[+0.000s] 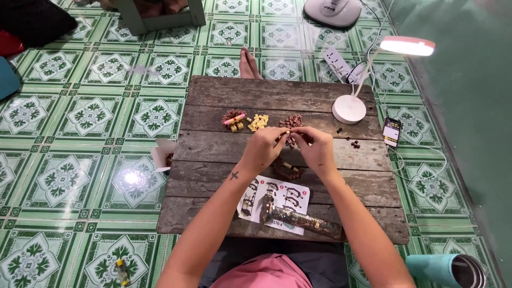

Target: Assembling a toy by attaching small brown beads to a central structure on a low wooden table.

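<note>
Head view, looking down on low wooden table (pixel 224 96) of weathered planks, set on green patterned tile floor (pixel 80 122).

Both forearms reaching forward from bottom edge, converging over table's middle. Left hand (pixel 263 148) raised off the boards, wrist bent, knuckles up, fingers curled in, thumb and forefinger pinched on small tan brick piece (pixel 286 133) at the tips. Small cross mark on left forearm near wrist. Right hand (pixel 318 150) mirrored, fingers curled, fingertips meeting the left's at the same small piece; exact grip too small to tell, but closed and pinching. Piece held in air between the two hands, just in front of brown brick pile (pixel 291 121).

On table beyond the hands, a row of three heaps: mixed brown-and-pink pile (pixel 233 118) at left, yellow brick pile (pixel 258 122) in middle, brown at right. Below the hands, partly built brown model (pixel 287 170) lying on boards. Nearer the body, printed instruction sheet (pixel 282 194) with dark cylindrical wrapper (pixel 306 222) lying across it.

Right side: white desk lamp (pixel 350 108), lit, round base on table; few loose dark bricks (pixel 354 143) near it. Phone (pixel 391 132) at table's right edge. Power strip (pixel 338 62) on floor beyond. Teal bottle (pixel 445 269) at lower right. Bare foot (pixel 248 64) beyond table's far edge.
</note>
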